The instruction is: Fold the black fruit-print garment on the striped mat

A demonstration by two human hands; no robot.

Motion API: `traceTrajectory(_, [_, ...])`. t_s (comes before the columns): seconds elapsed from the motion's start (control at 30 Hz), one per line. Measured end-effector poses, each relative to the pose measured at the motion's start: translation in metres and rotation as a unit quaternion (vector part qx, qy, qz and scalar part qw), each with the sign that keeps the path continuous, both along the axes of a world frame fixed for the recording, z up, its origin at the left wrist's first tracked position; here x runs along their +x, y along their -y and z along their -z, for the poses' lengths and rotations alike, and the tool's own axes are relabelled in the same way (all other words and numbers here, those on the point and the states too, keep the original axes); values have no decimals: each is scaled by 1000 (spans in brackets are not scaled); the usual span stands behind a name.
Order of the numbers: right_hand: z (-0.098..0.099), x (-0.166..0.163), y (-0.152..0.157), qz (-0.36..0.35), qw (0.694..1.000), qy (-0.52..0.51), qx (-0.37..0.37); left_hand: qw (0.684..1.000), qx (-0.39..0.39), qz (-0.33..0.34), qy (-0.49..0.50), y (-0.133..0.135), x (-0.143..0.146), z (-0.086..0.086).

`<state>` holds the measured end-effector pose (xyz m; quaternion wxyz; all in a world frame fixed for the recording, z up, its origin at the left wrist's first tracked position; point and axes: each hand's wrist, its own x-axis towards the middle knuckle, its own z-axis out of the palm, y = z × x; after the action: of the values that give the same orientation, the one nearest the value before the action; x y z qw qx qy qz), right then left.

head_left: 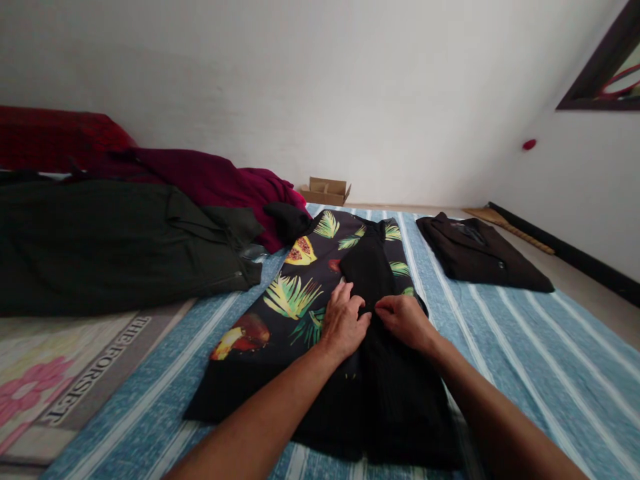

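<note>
In front of me a black garment with a leaf-and-fruit print (295, 293) lies flat, one side folded inward. Its plain black sleeve (373, 273) runs along the top of the printed part. My left hand (346, 321) rests at the sleeve's left edge, fingers bent and somewhat apart on the cloth. On the other side, my right hand (406, 322) has thumb and fingers pinched together on the sleeve's fabric. The far cuff of a second black sleeve (289, 221) sticks out at the upper left.
A dark green garment (120, 247) and a maroon one (215, 177) lie to the left. A folded dark brown garment (483, 253) is on the right. All rest on a blue striped sheet (530, 353). A small cardboard box (325, 193) stands by the wall (320, 87).
</note>
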<state>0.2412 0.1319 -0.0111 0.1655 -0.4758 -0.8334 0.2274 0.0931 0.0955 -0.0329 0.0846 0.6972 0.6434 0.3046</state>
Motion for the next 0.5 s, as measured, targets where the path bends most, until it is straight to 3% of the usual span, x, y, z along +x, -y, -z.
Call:
traceTrajectory(0.23, [-6, -14, -4, 28, 986, 149, 73, 1000, -13, 4, 13, 1, 0, 2])
traceTrajectory(0.5, [-12, -25, -13, -34, 959, 271, 80, 1000, -22, 7, -2, 2, 1, 2])
